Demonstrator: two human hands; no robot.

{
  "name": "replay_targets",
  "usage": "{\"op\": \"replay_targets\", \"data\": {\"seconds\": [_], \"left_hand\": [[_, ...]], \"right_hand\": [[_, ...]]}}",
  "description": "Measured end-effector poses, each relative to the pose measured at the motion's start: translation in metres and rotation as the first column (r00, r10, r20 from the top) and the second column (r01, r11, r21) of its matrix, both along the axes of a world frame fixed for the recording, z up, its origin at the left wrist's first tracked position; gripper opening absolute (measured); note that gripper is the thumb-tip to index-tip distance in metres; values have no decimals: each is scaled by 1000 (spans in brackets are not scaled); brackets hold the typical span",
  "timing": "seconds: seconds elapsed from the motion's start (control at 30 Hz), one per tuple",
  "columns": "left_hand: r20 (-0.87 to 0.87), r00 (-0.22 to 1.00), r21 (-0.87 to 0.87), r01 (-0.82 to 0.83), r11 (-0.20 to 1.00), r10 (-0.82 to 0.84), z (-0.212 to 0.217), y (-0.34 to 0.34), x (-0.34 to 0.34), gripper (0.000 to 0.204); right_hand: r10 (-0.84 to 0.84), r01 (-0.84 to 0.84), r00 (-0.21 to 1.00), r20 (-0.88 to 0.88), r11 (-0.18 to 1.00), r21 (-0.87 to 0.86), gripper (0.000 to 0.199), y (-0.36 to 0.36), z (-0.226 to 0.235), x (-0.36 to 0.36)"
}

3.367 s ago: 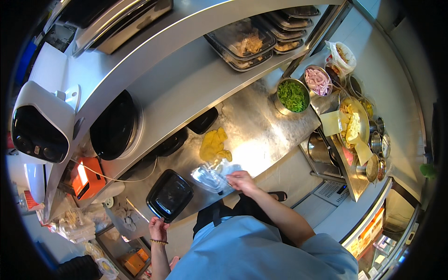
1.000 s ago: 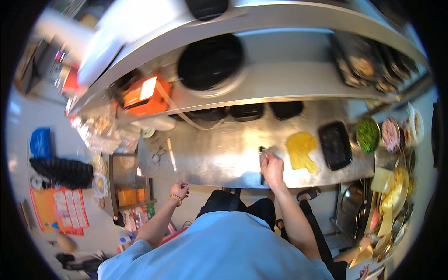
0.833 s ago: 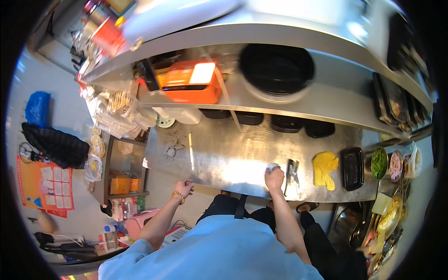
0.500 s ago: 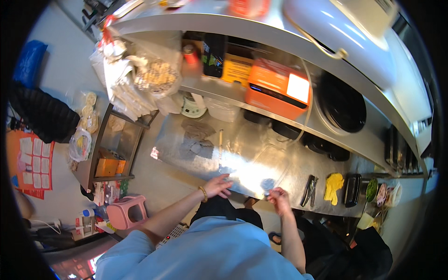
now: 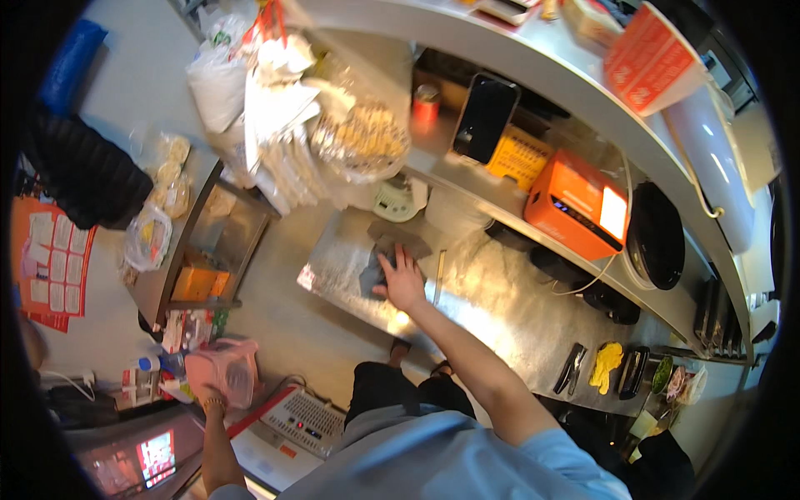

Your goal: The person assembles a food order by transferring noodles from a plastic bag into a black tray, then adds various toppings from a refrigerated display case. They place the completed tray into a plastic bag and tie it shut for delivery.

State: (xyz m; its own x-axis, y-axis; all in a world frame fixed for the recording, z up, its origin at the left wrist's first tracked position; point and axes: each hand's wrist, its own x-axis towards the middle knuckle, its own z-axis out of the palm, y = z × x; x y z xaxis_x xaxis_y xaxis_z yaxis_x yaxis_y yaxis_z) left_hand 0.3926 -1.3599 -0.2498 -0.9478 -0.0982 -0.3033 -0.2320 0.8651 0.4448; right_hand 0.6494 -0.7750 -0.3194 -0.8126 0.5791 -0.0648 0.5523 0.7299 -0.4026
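My right hand [image 5: 404, 282] reaches across to the left part of the metal worktop [image 5: 492, 292]. Its fingers are spread over a crumpled grey cloth [image 5: 408, 237], touching or just above it. A thin stick-like tool [image 5: 440, 271] lies right of that hand. Low on the left, my left hand [image 5: 214, 402], with a bracelet at the wrist, is closed at the lower edge of a pink plastic stool [image 5: 221, 367]; its fingertips are partly hidden.
Above the worktop, a shelf holds a phone [image 5: 487, 117], a red can [image 5: 426, 104] and an orange box-shaped device [image 5: 575, 204]. Plastic bags [image 5: 279, 108] hang at its left end. Tongs [image 5: 571, 368] and a yellow cloth [image 5: 606, 367] lie at the right. A vented appliance [image 5: 304, 421] stands beside my legs.
My right hand has moved from the worktop's front edge up and left to the grey cloth. My left hand has gone from that edge down to the pink stool. The view has shifted.
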Motion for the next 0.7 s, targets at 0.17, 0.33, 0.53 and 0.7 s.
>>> {"op": "replay_targets", "data": {"seconds": [0.17,0.33,0.53,0.7], "left_hand": [[-89,953,-200,267,943,-289,23,121,6,35],[-13,837,447,495,745,-547,48,250,45,21],[-370,-210,-81,978,-194,-905,80,428,105,12],[-537,5,250,956,-154,-844,123,480,122,9]], "right_hand": [[-215,113,946,-242,920,-376,22,-1,-70,-21],[-215,-179,824,-524,779,-601,39,-29,95,5],[444,-473,877,-183,865,-167,33,-18,160,0],[113,-176,956,-272,960,-219,33,58,183,81]]}}
